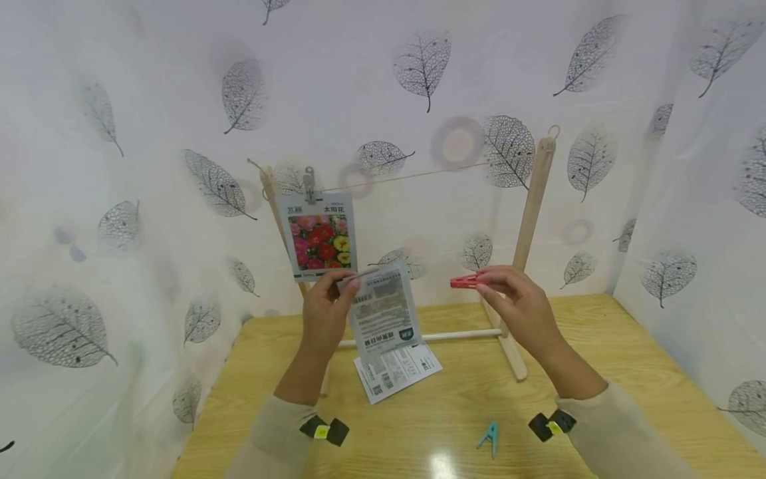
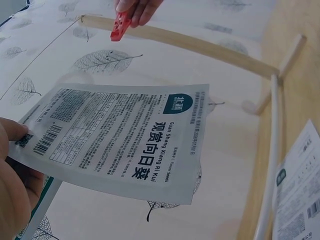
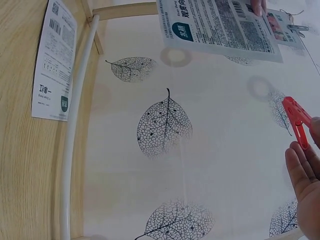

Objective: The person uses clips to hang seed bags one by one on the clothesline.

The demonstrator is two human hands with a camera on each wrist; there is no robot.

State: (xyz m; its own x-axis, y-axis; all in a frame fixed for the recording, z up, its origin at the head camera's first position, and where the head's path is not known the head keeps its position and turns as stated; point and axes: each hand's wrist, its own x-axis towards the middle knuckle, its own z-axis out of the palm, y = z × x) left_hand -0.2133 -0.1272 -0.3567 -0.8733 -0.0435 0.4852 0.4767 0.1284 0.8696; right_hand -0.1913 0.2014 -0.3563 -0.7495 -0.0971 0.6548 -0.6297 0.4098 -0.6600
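Over tbl [image 1: 395, 436], L hand [image 1: 326, 306] gripping pkt [image 1: 385, 313], R hand [image 1: 519, 301] pinching peg [image 1: 463, 282]

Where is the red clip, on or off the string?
Off: the right hand pinches the red clip apart from the string.

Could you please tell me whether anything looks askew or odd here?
One thing: in the head view, the seed packet in the left hand is upside down, its print inverted, while the hanging packet reads upright. Nothing looks spilled or damaged.
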